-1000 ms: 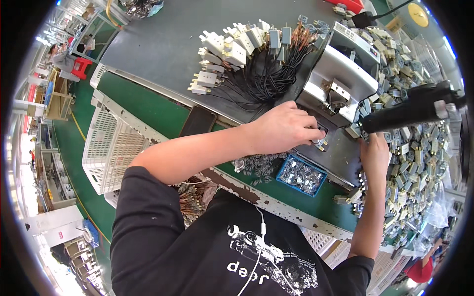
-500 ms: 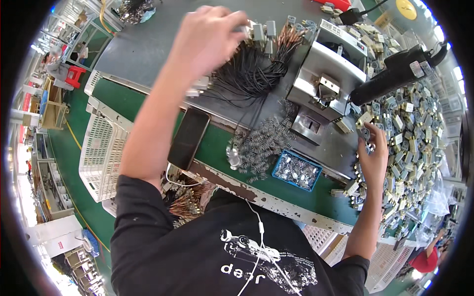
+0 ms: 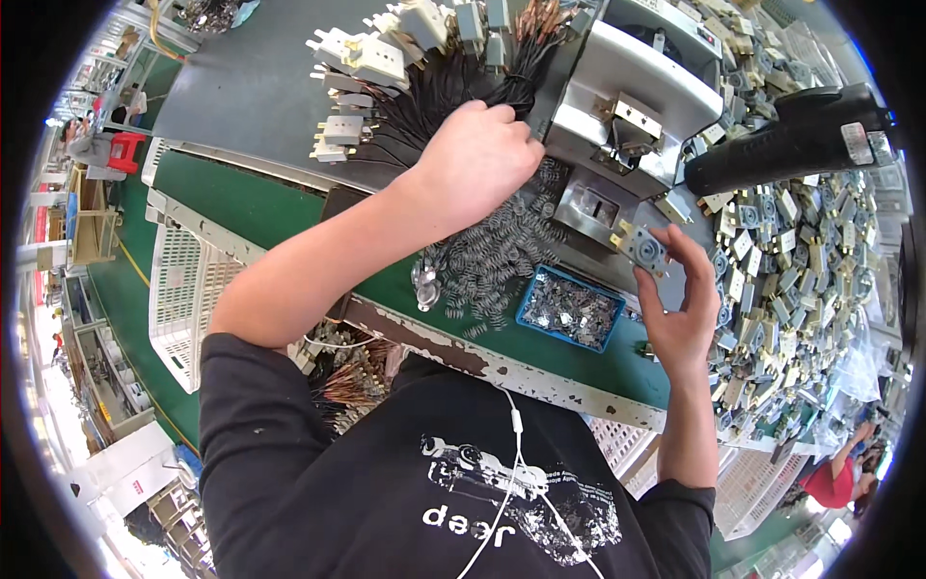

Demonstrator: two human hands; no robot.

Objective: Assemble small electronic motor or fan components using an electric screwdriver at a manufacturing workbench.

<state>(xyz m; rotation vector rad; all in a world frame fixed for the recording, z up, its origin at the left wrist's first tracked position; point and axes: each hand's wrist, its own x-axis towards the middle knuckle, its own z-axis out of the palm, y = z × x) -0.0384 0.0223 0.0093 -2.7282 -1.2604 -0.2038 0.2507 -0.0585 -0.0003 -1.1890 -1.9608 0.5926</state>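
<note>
Between the thumb and fingers of my right hand (image 3: pixel 687 301) is a plug housing (image 3: pixel 643 251), pale and grey with brass pins and a round recess. It is held just right of a small metal block with a slot (image 3: pixel 590 207). My left hand (image 3: pixel 479 159) is closed, knuckles up, beside the black cords and above the far end of a heap of small coil springs (image 3: pixel 492 256). Its fingertips are hidden, so I cannot make out what is in them. Behind the slotted block stands a metal fixture (image 3: pixel 632 92).
A blue tray of small metal parts (image 3: pixel 569 309) lies near the table's front edge. Corded plugs (image 3: pixel 376 63) are bunched at the back. On the right, a black power screwdriver (image 3: pixel 781 145) juts over a large pile of plug housings (image 3: pixel 791 280). White crates (image 3: pixel 188 299) flank the table.
My left hand has come back from the corded plugs toward the springs, its fingers now closed. My right hand has moved left from the housing pile, bringing a plug housing near the slotted block.
</note>
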